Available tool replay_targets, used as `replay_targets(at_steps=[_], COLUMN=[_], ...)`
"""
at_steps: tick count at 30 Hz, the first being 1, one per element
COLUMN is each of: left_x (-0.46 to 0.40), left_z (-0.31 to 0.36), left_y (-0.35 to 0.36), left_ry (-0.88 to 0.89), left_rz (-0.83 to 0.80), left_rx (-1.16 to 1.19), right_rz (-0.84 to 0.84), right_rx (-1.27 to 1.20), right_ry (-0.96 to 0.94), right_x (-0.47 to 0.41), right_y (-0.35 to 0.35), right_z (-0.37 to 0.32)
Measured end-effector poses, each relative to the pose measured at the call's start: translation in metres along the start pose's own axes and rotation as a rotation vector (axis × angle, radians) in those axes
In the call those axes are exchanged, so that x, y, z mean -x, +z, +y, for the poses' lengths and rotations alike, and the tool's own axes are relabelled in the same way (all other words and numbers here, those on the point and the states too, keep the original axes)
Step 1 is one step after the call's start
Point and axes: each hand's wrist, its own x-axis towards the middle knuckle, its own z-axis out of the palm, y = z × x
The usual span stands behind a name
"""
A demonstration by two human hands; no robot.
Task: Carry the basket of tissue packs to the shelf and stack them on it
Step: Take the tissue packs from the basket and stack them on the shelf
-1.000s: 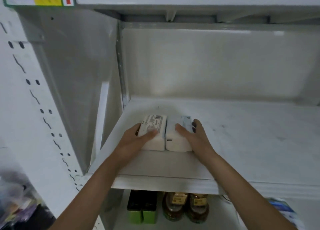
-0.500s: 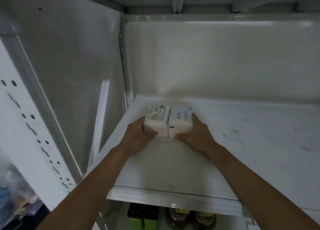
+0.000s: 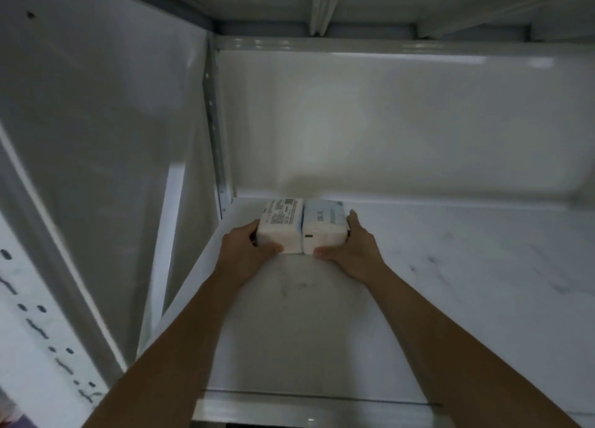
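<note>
Two tissue packs, left pack (image 3: 283, 226) and right pack (image 3: 323, 228), touching on the shelf (image 3: 450, 283), far-left corner; left hand (image 3: 246, 250) and right hand (image 3: 352, 250) squeeze them together.

Lighting dim and cool throughout. Soft glare streaks on the back panel (image 3: 402, 122) upper edge, far right; a pale bright patch low at its centre. Shelf board (image 3: 450, 283) evenly lit, faint shadow around the forearms. Left upright (image 3: 38, 315) smeared by motion blur. Wide-angle bending at the edges. Overall focus soft, printed text illegible.
</note>
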Motion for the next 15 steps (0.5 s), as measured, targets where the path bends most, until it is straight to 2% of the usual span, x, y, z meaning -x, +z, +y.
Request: replay_targets(at_steps=[3, 6, 10, 15], left_x=[0.001, 0.002, 0.003, 0.032], left_z=[0.002, 0.002, 0.009, 0.017], left_y=[-0.003, -0.005, -0.003, -0.007], left_ry=[-0.016, -0.031, -0.053, -0.106], left_rz=[0.011, 0.017, 0.012, 0.075], left_rx=[0.035, 0.058, 0.052, 0.116], right_rz=[0.07, 0.131, 0.086, 0.075], right_rx=[-0.044, 0.021, 0.097, 0.375], right_ry=[0.032, 0.034, 0.002, -0.08], right_x=[0.011, 0.032, 0.08, 0.147], right_y=[0.003, 0.001, -0.003, -0.019], right_z=[-0.003, -0.004, -0.008, -0.003])
